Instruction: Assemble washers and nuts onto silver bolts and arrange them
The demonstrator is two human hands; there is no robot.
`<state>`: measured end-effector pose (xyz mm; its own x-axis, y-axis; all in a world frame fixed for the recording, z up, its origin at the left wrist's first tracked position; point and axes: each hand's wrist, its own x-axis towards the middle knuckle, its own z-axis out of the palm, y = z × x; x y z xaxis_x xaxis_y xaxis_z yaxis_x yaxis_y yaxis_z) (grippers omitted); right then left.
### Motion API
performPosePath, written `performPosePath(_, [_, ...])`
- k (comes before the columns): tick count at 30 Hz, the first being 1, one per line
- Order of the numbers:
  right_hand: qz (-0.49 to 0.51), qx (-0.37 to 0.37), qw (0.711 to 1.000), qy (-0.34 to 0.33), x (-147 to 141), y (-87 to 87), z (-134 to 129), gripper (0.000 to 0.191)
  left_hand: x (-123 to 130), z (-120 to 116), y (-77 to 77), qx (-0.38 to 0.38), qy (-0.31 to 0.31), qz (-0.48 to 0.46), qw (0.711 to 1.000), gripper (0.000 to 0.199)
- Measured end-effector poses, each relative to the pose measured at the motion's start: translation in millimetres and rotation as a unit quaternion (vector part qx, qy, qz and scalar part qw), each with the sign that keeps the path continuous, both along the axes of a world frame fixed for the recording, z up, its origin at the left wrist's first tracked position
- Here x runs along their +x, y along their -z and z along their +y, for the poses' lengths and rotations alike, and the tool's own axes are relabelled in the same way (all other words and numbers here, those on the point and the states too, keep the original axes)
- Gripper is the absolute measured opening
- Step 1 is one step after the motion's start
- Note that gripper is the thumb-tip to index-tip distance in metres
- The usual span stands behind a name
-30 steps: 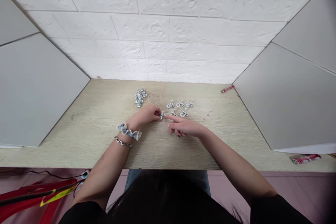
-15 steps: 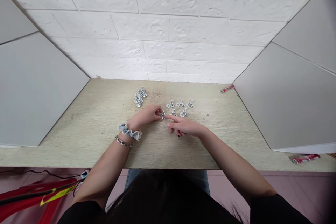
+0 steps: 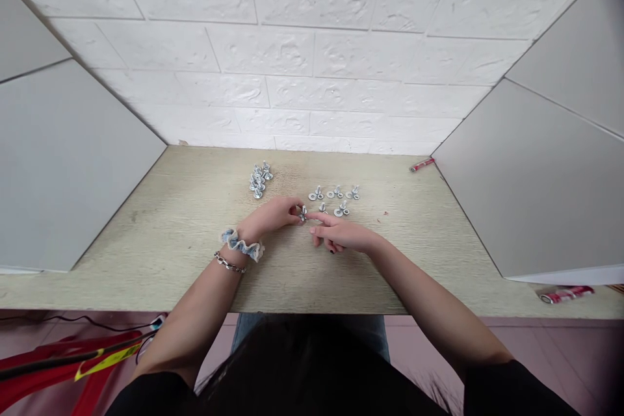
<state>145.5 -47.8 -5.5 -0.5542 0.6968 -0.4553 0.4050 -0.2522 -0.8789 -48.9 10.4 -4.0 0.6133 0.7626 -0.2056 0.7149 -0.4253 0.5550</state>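
- Bolt [image 3: 303, 213] was pinched at 3 o'clock from the left grip [image 3: 272, 213], its shank roughly upright.
- Right grip [image 3: 342, 236] stayed loosely spread, its index finger [image 3: 316, 216] nearer, just beside the bolt at 9 o'clock.

Bright, even light, faint shadows under the hands [image 3: 272, 214] [image 3: 344, 236], wide-angle edge distortion.

Heads up, the little bolt [image 3: 303, 213] is being half covered by the fingers [image 3: 294, 209] of the left hand [image 3: 270, 213], so its shape is being lost. The bolt pile [image 3: 259, 179] at top centre is being blurred together, no count possible. The red stick [image 3: 422, 164] at upper right is too tiny to ID. The red-and-yellow thing [image 3: 63, 354] at lower left is being cut off by the frame edge, and the jeans [image 3: 312, 331] at bottom centre are being blocked by dark hair [image 3: 312, 370].
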Motion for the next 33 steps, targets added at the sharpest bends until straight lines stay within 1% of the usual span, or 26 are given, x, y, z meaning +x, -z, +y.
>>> performPosePath(8, [0.000,0.009,1.000,0.004,-2,0.2,0,0.051,1,0,-0.6,-0.004,0.004,0.002,1.000,0.030])
performPosePath(12, [0.004,0.010,1.000,-0.002,-2,1.0,0,0.055,-4,3,-4.7,-0.008,-0.018,0.004,1.000,0.038])
performPosePath(15, [0.006,0.009,1.000,-0.008,0,0.6,0,0.056,-12,6,-12.5,0.029,-0.064,0.001,0.998,0.035])
performPosePath(17, [0.006,0.010,1.000,-0.012,0,-0.5,-1,0.056,-19,8,-16.7,0.078,-0.107,-0.004,0.991,0.030])
performPosePath(19, [0.003,0.012,1.000,-0.018,1,-1.7,-1,0.054,-26,10,-17.7,0.145,-0.157,0.008,0.977,0.028])
performPosePath(21, [0.001,0.014,1.000,-0.022,2,-2.6,-1,0.052,-33,11,-15.5,0.209,-0.203,0.042,0.956,0.026])
performPosePath(23, [-0.001,0.014,1.000,-0.026,2,-2.7,-1,0.051,-37,13,-11.8,0.248,-0.232,0.074,0.938,0.024])
performPosePath(25, [-0.003,0.014,0.999,-0.028,2,-2.0,-1,0.049,-38,14,-8.7,0.259,-0.245,0.086,0.930,0.022])
performPosePath(29, [-0.007,0.017,0.999,-0.035,1,0.8,0,0.044,-37,15,-6.8,0.251,-0.264,0.083,0.927,0.018])
performPosePath(33, [-0.007,0.019,0.999,-0.034,1,3.5,0,0.043,-38,15,-7.1,0.270,-0.309,0.094,0.907,0.020])
